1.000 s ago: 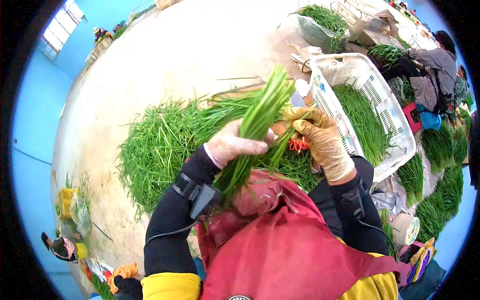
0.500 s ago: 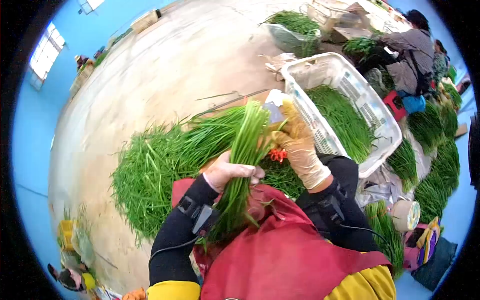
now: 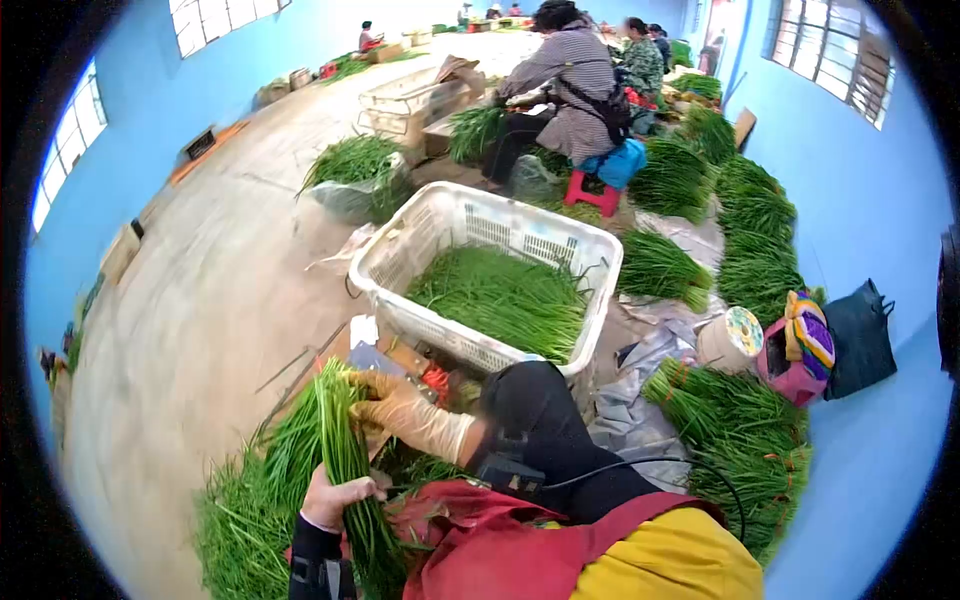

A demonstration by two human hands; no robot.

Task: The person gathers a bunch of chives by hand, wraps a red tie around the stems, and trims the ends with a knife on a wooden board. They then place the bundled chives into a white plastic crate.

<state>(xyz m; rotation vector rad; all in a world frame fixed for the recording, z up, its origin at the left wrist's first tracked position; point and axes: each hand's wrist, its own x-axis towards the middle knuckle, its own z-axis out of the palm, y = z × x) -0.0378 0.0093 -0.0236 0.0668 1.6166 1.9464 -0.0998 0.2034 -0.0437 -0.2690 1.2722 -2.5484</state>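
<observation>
My left hand (image 3: 335,497), in a pale glove, grips a bundle of long green chive stalks (image 3: 343,450) and holds it upright over my lap. My right hand (image 3: 405,410), in a tan glove, rests against the upper part of the same bundle, fingers curled on the stalks. Red rubber bands (image 3: 436,379) lie just beyond my right hand. A loose heap of the same greens (image 3: 245,500) spreads on the floor at the lower left. A red apron (image 3: 480,550) covers my lap.
A white plastic basket (image 3: 480,215) half full of greens stands ahead. Tied bundles (image 3: 735,420) line the blue wall at right, beside a tape roll (image 3: 730,338) and a dark bag (image 3: 860,335). A seated person (image 3: 570,85) works further back on a red stool (image 3: 593,190).
The view has swung up and to the right, bringing the basket and the people behind it to the centre. The bundle stays in my left hand; my right hand has come down onto its stalks.
</observation>
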